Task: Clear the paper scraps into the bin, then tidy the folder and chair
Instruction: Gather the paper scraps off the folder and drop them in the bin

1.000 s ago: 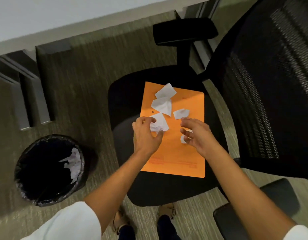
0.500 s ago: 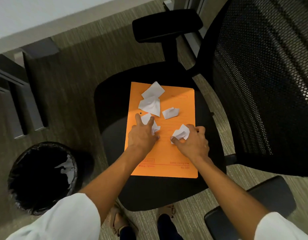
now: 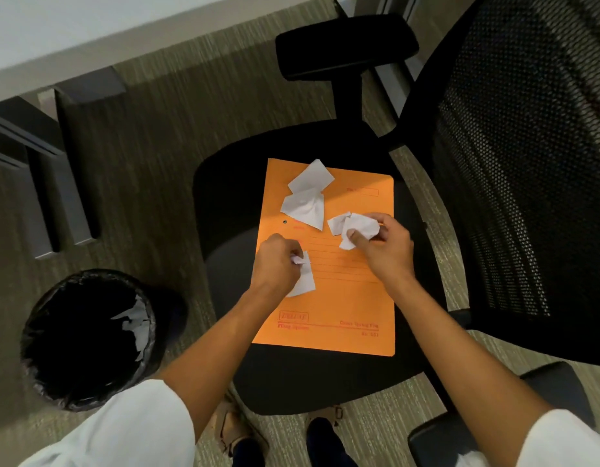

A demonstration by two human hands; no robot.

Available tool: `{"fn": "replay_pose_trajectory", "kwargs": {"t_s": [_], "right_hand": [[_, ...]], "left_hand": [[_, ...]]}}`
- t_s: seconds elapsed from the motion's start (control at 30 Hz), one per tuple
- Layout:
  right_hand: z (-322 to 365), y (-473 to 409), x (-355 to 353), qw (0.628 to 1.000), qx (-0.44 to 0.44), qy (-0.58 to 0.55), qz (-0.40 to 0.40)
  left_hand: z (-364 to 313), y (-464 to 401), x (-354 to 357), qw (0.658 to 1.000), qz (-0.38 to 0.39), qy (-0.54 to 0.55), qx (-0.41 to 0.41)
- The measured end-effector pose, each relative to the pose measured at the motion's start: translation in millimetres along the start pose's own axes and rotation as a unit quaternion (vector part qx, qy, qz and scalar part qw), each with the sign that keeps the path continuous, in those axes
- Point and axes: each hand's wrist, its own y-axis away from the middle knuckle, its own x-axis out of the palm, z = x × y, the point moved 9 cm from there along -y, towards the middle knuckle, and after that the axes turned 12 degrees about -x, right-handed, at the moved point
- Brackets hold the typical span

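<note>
white paper scraps: two loose scraps (image 3: 307,200) on one orange folder (image 3: 342,298).

An orange folder (image 3: 345,298) lies flat on the black chair (image 3: 224,197) seat, paper scraps (image 3: 305,207) on it.

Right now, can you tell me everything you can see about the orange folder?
The orange folder looks like thin card, a closed flat rectangle lying on the black chair seat. It has faint ruled lines, red print near its lower edge that is too blurry to read, and a small dark dot by its left edge. Loose white paper scraps lie on its upper part. The left hand and right hand are over it, each gripping scraps.
</note>
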Motion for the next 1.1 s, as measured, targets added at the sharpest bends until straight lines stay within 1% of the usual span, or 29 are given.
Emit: {"fn": "replay_pose_trajectory", "kwargs": {"t_s": [0.1, 0.2, 0.27, 0.37, 0.47, 0.53, 0.6, 0.67, 0.73, 0.8, 0.87, 0.9, 0.97, 1.1], "right_hand": [[11, -20, 14, 0.997, -0.044, 0.059, 0.039], [14, -32, 31, 0.981, -0.105, 0.147, 0.073], [10, -34, 37, 0.975, -0.11, 0.169, 0.09], [8, -38, 34, 0.97, -0.126, 0.192, 0.082], [12, -40, 31, 0.974, -0.128, 0.168, 0.078], [12, -40, 21, 0.985, -0.101, 0.134, 0.044], [19, -40, 11, 0.991, -0.094, 0.099, 0.0], [32, -42, 15, 0.992, -0.11, 0.06, -0.01], [46, -47, 34, 0.99, -0.127, 0.048, 0.026], [50, -53, 62, 0.986, -0.131, 0.064, 0.087], [43, -58, 84, 0.974, -0.131, 0.129, 0.135], [41, -60, 90, 0.966, -0.136, 0.164, 0.147], [36, -60, 96, 0.957, -0.143, 0.205, 0.151], [28, -51, 96, 0.962, -0.109, 0.204, 0.143]], "left_hand": [[5, -3, -2, 1.0, 0.008, 0.015, -0.007], [14, -4, -3, 0.999, 0.019, 0.044, -0.02], [19, -6, -8, 0.996, 0.02, 0.079, -0.022], [23, -13, -17, 0.989, 0.034, 0.139, -0.029], [29, -18, -21, 0.977, 0.07, 0.199, -0.039], [36, -20, -23, 0.969, 0.084, 0.226, -0.047], [43, -21, -25, 0.965, 0.084, 0.24, -0.062], [48, -21, -27, 0.962, 0.073, 0.253, -0.073], [48, -21, -31, 0.959, 0.058, 0.268, -0.075], [48, -21, -31, 0.955, 0.054, 0.282, -0.07], [48, -20, -30, 0.953, 0.059, 0.29, -0.065], [49, -19, -29, 0.953, 0.062, 0.29, -0.065], [54, -19, -26, 0.953, 0.063, 0.287, -0.067], [66, -18, -23, 0.952, 0.048, 0.289, -0.094]]}}
